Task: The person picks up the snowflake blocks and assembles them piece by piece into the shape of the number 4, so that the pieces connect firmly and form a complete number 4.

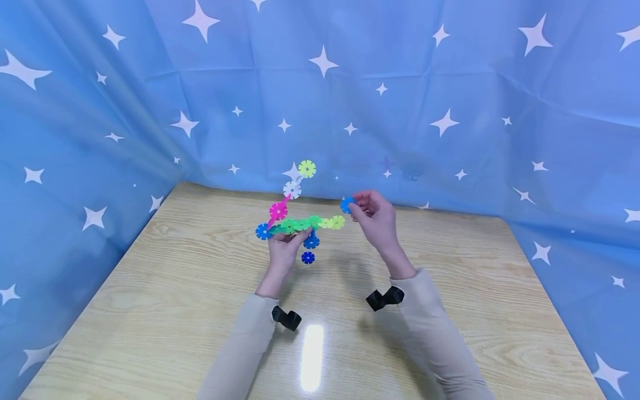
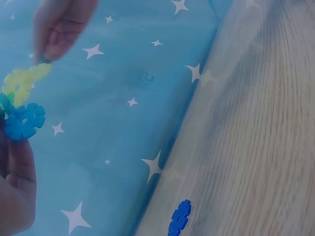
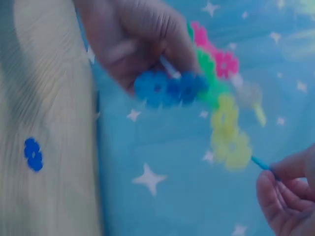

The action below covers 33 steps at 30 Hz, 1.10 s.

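Note:
My left hand [image 1: 283, 253] grips a chain of notched plastic discs [image 1: 288, 226] by its green part, held up above the table. From its left end, pink, white and lime discs [image 1: 307, 169] rise upward, with a blue disc [image 1: 264, 231] low at that end. Yellow-green discs [image 1: 338, 222] form the right end, and blue discs [image 1: 311, 241] hang below the green row. My right hand [image 1: 376, 219] pinches a single blue disc [image 1: 347, 205] between thumb and fingers. In the right wrist view this disc [image 3: 261, 162] shows edge-on, close to the yellow end.
One dark blue disc [image 1: 308, 258] lies on the wooden table [image 1: 175, 300]. Behind the table hangs a blue curtain [image 1: 400, 150] with white stars. A black wrist camera [image 1: 286, 319] sits on the left sleeve, another [image 1: 384, 298] on the right one.

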Each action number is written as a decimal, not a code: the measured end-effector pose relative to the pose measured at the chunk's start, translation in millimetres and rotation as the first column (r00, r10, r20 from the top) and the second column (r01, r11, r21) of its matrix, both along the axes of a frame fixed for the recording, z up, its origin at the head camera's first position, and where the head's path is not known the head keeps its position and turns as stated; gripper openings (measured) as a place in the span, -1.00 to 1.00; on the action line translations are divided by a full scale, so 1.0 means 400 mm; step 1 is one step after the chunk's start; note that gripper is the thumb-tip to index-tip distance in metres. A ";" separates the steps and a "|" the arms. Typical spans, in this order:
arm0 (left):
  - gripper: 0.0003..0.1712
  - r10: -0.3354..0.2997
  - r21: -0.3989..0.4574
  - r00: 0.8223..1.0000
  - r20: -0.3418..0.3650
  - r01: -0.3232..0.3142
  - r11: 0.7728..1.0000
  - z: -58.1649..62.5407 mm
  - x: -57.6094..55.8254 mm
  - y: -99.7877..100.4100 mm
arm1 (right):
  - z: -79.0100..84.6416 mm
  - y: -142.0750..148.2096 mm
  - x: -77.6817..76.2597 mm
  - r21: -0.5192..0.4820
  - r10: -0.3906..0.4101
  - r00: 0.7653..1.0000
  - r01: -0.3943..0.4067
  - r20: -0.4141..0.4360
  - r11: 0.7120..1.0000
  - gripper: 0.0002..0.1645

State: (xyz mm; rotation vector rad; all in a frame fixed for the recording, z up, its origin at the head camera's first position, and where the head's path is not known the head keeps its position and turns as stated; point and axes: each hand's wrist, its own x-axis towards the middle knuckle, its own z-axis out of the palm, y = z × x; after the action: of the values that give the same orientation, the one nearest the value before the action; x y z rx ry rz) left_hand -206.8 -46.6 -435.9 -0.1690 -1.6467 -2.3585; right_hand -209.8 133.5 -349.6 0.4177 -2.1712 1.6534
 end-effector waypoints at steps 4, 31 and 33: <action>-0.81 0.009 -0.027 1.000 -0.006 -0.009 1.000 0.000 0.003 0.006 | -0.005 -0.020 0.002 0.060 0.026 0.994 -0.020 -0.104 0.998 -0.81; -0.75 0.042 -0.158 0.999 -0.017 -0.045 0.986 -0.010 0.003 0.015 | -0.005 -0.102 0.011 0.353 0.005 0.949 0.112 -0.315 0.929 -0.90; -0.76 0.049 -0.155 0.999 -0.021 -0.051 0.987 -0.012 0.003 0.017 | -0.005 -0.108 0.008 0.374 -0.007 0.942 0.141 -0.337 0.917 -0.91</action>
State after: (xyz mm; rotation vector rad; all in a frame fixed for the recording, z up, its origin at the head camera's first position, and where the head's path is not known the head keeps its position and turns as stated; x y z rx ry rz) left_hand -205.4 -40.0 -440.6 -0.1744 -1.8048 -2.1865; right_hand -206.4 90.1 -351.6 0.6614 -2.2175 1.0081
